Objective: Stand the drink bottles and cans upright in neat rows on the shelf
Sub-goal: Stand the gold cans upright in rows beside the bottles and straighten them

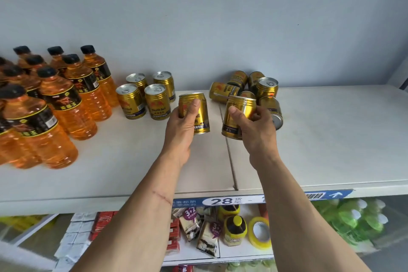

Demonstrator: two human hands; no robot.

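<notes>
My left hand [184,123] grips a gold can [202,125] held upright just above the white shelf [320,139], right of several upright gold cans [156,104] standing in two short rows. My right hand [254,126] holds a second gold can [237,112], tilted slightly, in front of a jumbled pile of gold cans [265,89]; some of these lie on their sides. Several orange drink bottles [72,104] with black caps stand upright in rows at the left.
A grey wall backs the shelf. The shelf's right half is bare. A price strip [225,201] runs along the front edge. Below it a lower shelf holds snack packets [207,234], a yellow tape roll [260,233] and green bottles [357,218].
</notes>
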